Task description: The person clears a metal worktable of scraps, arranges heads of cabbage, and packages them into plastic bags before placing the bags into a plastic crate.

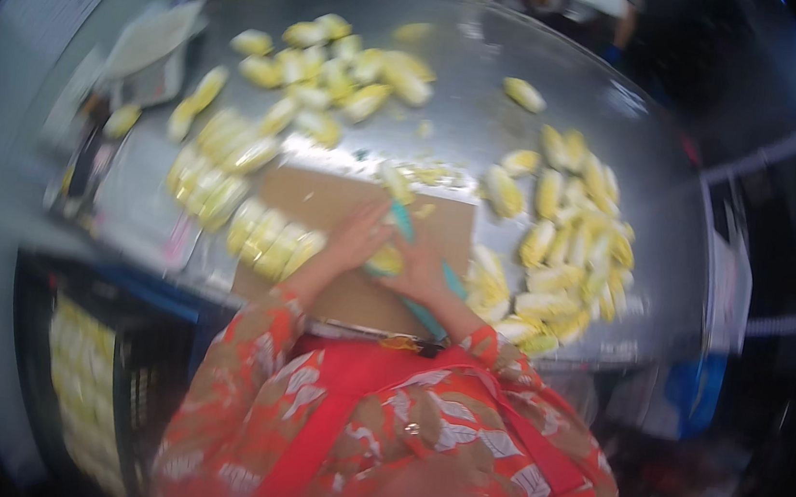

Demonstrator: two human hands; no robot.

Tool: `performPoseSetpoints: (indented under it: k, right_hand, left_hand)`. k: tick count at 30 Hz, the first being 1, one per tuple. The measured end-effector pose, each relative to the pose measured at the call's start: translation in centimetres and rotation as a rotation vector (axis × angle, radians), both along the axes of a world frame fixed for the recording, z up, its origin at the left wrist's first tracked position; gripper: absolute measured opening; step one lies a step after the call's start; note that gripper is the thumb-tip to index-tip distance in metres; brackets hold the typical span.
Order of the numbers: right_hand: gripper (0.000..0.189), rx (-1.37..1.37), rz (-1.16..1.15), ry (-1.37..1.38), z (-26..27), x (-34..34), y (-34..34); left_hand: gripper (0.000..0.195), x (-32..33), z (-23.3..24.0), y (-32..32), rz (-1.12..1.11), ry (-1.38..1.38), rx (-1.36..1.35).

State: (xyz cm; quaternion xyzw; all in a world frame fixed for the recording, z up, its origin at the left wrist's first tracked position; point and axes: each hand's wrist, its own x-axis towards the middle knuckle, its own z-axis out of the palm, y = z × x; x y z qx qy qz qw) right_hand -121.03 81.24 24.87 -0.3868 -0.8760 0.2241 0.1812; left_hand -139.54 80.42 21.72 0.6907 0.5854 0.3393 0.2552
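Observation:
My left hand (362, 234) and my right hand (421, 267) meet over a brown board (356, 299). Between them is a small yellow leafy head (387, 259), like endive or baby cabbage, gripped from both sides and partly covered by fingers. Teal strips (403, 221) show by my fingertips and around my right wrist; blur hides what they belong to. Another head (396, 181) lies at the board's far edge. Left of my left hand sits a film-wrapped pack of heads (271, 241), with more wrapped packs (208, 185) behind it.
Loose heads are heaped on the metal table (455, 123), in a right pile (573, 245) and a far-left pile (329, 70). Leaf scraps (438, 174) lie beyond the board. A scale-like device (147, 69) stands left. Below is a dark crate (145, 367) of packs. Another person's arm (625, 25) shows across the table.

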Motion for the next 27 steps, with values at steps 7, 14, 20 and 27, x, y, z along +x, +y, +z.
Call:
performPoseSetpoints:
  k: [7,14,20,27]
  right_hand:
    - [0.096,-0.076,0.015,0.044,1.8,-1.0,0.7]
    - [0.094,0.041,0.064,0.081,0.2,-0.5,0.6]
    - [0.088,-0.08,-0.016,0.136,3.1,0.7,0.6]
    - [0.089,-0.281,-0.145,0.334,2.8,2.9,1.7]
  left_hand:
    - [0.041,1.8,1.1,-0.3,0.092,-0.158,0.091]
    - [0.046,1.5,3.5,-0.8,0.111,-0.207,-0.076]
    - [0.058,-2.0,7.6,-3.2,0.193,-0.369,0.145]
    - [0.02,-25.6,3.1,-11.1,1.31,0.338,0.109]
